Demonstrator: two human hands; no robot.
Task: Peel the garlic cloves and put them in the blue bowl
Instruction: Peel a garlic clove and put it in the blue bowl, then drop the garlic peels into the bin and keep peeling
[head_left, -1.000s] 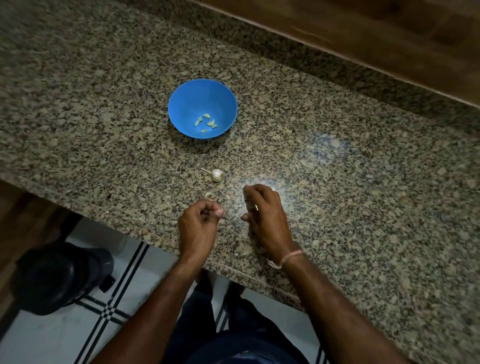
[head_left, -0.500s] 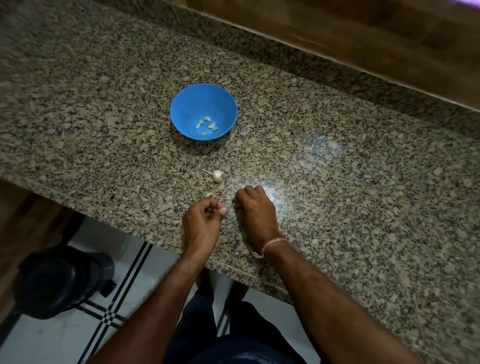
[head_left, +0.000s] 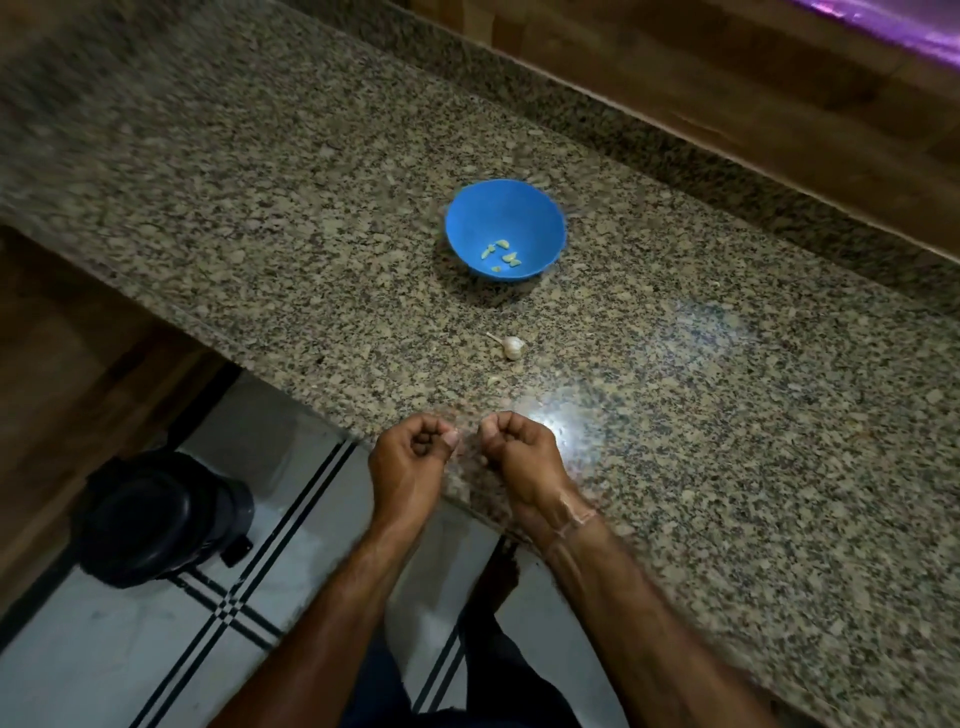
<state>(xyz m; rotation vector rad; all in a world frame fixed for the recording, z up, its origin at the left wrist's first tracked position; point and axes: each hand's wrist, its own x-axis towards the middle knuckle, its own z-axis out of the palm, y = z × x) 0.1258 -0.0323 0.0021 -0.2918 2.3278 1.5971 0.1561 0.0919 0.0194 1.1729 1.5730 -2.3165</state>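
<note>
Now both fists curled, left hand (head_left: 410, 462), right hand (head_left: 519, 457) (contents seemingly hidden), blue bowl (head_left: 540, 208) beyond.

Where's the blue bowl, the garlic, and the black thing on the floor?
Bowl (head_left: 524, 218): head view, bare inner wall.
Garlic (head_left: 512, 347): head view, middle of the bulb.
Black thing (head_left: 161, 514): head view, its top.

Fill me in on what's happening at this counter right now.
A person is peeling garlic at a granite counter. Both the left hand and the right hand are curled into fists near the counter's front edge; whether they pinch a clove is too small to tell. A small garlic bulb lies on the counter between the hands and the blue bowl, which holds a few peeled cloves.
</note>
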